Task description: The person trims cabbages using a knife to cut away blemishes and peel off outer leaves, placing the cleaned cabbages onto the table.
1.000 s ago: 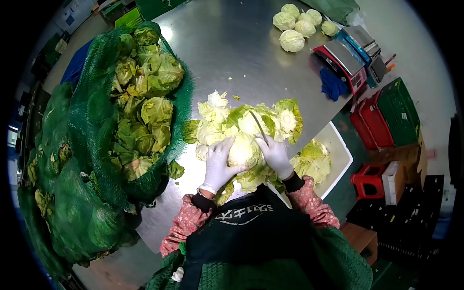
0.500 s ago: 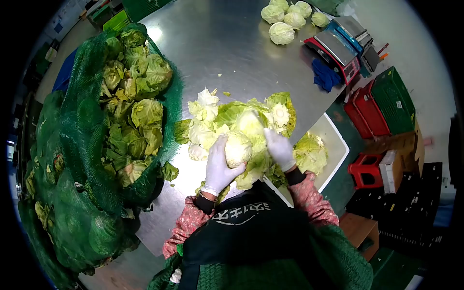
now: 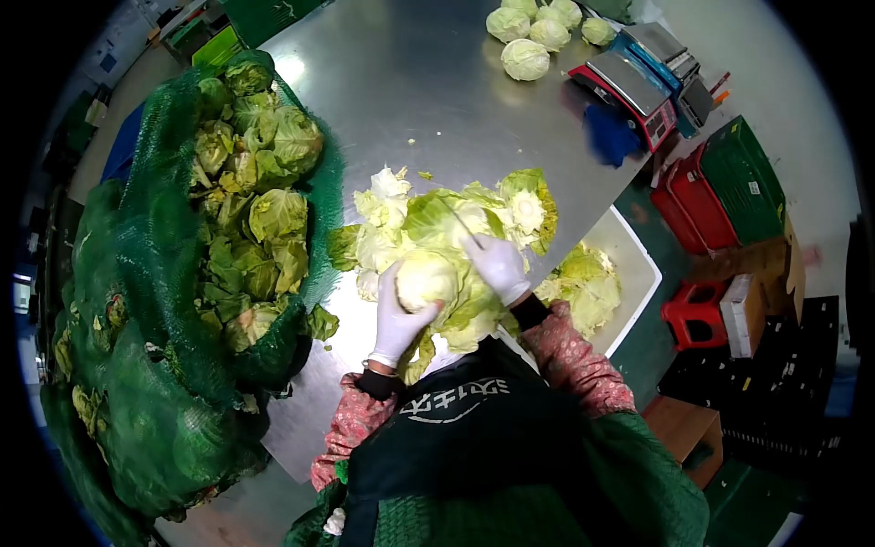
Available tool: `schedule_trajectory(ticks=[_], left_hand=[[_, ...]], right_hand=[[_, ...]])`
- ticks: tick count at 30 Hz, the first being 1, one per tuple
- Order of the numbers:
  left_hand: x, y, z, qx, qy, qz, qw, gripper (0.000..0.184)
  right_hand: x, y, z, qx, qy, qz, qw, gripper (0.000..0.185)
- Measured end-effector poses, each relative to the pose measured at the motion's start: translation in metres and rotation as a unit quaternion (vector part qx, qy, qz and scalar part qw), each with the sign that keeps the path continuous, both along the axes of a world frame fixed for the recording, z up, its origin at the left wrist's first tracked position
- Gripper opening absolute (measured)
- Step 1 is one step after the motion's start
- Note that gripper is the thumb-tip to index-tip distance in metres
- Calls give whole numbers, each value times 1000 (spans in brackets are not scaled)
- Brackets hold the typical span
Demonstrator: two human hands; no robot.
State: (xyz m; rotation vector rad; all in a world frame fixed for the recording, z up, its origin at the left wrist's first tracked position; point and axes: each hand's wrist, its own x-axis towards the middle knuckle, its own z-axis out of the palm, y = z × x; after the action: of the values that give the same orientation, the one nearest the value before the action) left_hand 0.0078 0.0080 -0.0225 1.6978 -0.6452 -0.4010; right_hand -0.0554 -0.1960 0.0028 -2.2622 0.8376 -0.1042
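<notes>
A pale, trimmed cabbage [image 3: 426,281] rests in my gloved left hand [image 3: 398,314], whose fingers and thumb wrap around its side. My gloved right hand [image 3: 499,266] is closed just to the right of it, on a thin knife [image 3: 458,219] that points up and left; its handle is hidden in the fist. Loose green and whitish outer leaves [image 3: 437,214] lie in a heap on the metal table [image 3: 392,100] under and beyond both hands. A cut leaf piece with a pale core [image 3: 527,211] sits at the heap's right side.
On the left, a green mesh sack [image 3: 150,273] lies open with untrimmed cabbages [image 3: 278,214]. Several trimmed cabbages [image 3: 526,59] stand at the far edge near red and blue scales [image 3: 629,82] and a blue cloth [image 3: 609,135]. A white bin [image 3: 638,283] holds leaves at right, near a red stool [image 3: 693,314].
My right hand has moved left and up, closer to the cabbage, with the knife. My left hand has shifted slightly left and turned the cabbage, showing a paler face.
</notes>
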Motion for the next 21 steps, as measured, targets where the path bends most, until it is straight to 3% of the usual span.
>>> schedule_trajectory(ticks=[1, 2, 4, 5, 6, 8, 9, 11, 14, 16, 18, 20, 21], left_hand=[[0, 5, 10, -105, 213, 18, 971, 72], [6, 15, 10, -145, 287, 37, 946, 68], [10, 30, 7, -345, 453, 29, 821, 70], [11, 38, 7, -393, 492, 38, 776, 74], [10, 43, 9, -398, 485, 50, 777, 74], [9, 49, 16, -529, 596, 13, 603, 76], [12, 50, 19, -551, 628, 29, 549, 77], [12, 48, 20, -546, 622, 55, 559, 77], [10, 44, 10, -544, 625, 66, 556, 75], [1, 40, 2, -494, 508, 5, 705, 71], [-7, 38, 0, -418, 505, 46, 754, 68], [-13, 38, 0, -322, 409, 108, 847, 74], [-13, 38, 4, -324, 409, 112, 846, 74]], right_hand=[[-2, -10, -12, 3, 7, -31, 999, 47], [-7, -11, -8, -31, 7, -12, 999, 44], [-11, -9, -8, -1, -15, -36, 999, 43], [-12, -8, -8, 16, -34, -48, 998, 41], [-13, -7, -4, 33, -54, -60, 996, 40], [-13, -6, 0, -55, -8, -17, 998, 38], [-13, 4, 6, -56, -85, -2, 995, 35], [-14, 29, 40, -73, -201, 61, 975, 37], [-12, 74, 71, -181, -230, 204, 934, 55], [-12, 95, 80, -210, -189, 301, 911, 59], [-9, 99, 72, -247, -209, 288, 901, 52], [-9, 96, 63, -279, -233, 287, 886, 46], [-11, 90, 60, -254, -245, 271, 896, 39]])
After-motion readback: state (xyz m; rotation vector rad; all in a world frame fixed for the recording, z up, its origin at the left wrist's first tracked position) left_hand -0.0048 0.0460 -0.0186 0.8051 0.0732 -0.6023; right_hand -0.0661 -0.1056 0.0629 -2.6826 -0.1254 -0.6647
